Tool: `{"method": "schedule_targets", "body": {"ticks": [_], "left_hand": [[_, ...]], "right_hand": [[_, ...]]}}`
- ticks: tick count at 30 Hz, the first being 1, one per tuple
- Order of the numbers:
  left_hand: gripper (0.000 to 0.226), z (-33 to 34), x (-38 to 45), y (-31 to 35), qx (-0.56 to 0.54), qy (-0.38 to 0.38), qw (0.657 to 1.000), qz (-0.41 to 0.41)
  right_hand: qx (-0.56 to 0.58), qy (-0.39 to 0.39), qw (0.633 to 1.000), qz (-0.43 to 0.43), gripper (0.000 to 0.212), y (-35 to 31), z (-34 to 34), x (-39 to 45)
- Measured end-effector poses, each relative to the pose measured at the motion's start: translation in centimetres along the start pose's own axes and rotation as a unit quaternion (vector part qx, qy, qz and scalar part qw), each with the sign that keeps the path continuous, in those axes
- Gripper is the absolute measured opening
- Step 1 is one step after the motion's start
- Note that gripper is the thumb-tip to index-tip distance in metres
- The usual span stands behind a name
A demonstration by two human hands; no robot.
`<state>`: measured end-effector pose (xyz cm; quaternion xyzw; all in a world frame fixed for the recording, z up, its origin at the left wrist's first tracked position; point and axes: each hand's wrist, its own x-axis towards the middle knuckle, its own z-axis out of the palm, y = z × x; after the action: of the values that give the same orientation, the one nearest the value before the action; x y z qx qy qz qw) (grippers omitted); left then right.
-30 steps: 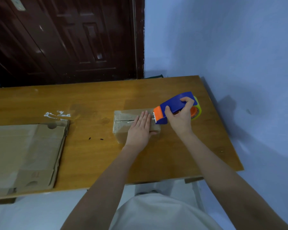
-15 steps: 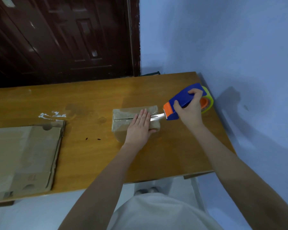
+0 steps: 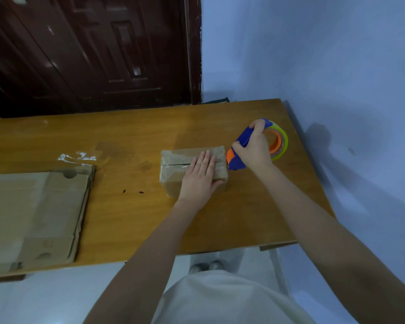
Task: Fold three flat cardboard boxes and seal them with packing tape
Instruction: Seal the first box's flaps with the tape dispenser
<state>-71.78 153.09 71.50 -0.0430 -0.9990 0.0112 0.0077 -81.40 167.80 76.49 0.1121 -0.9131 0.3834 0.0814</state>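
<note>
Fingers [image 3: 205, 161] of my left hand [image 3: 200, 177] lie straight and together, pressed flat on top of the small folded cardboard box [image 3: 173, 170], with the thumb hooked over its near right edge. My right hand [image 3: 253, 148] is curled around the blue handle of the tape dispenser [image 3: 237, 160], gripping it, its orange nose touching the box's right end. A yellow-green tape roll [image 3: 281, 142] sits in the dispenser behind my knuckles. Clear tape runs along the box's top seam. I see the box standing on a brown wooden table [image 3: 131, 206], right of centre. A stack of flat cardboard sheets [image 3: 33, 213] lies at the table's left, well apart from the box. White scuffs [image 3: 76, 157] mark the wood beyond the stack. A dark wooden door [image 3: 91, 50] and a pale blue wall [image 3: 313, 54] stand behind the table.
</note>
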Motion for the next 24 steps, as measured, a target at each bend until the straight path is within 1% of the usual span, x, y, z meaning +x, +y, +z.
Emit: {"method": "schedule_targets", "body": {"ticks": [4,8,10,13,15,19,24], "left_hand": [[0.074,0.0,-0.1,0.0,-0.004,0.001,1.0,0.002],[0.073,-0.1,-0.1,-0.1,-0.006,-0.001,1.0,0.003],[0.073,-0.1,0.0,-0.3,-0.008,-0.002,1.0,-0.001],[0.074,0.0,0.0,-0.3,-0.013,-0.003,1.0,-0.001],[0.074,0.0,0.0,-0.2,-0.021,0.001,1.0,-0.003],[0.069,-0.1,0.0,-0.1,-0.046,0.016,0.999,0.003],[0.061,-0.3,0.3,0.2,-0.025,0.0,0.999,0.021]], "right_hand": [[-0.013,-0.02,1.0,-0.006,0.047,0.0,0.1,0.6],[-0.063,-0.126,0.99,0.013,0.055,0.5,1.6,-1.3],[-0.033,-0.131,0.99,0.05,0.052,1.5,2.2,-2.7],[0.012,-0.11,0.988,0.106,0.049,3.1,1.8,-3.4],[0.013,-0.098,0.987,0.129,0.049,3.7,1.0,-2.9],[-0.008,-0.123,0.983,0.139,0.056,4.2,-0.5,-2.0],[-0.021,-0.16,0.968,0.19,0.071,4.2,-1.2,-1.1]]}}
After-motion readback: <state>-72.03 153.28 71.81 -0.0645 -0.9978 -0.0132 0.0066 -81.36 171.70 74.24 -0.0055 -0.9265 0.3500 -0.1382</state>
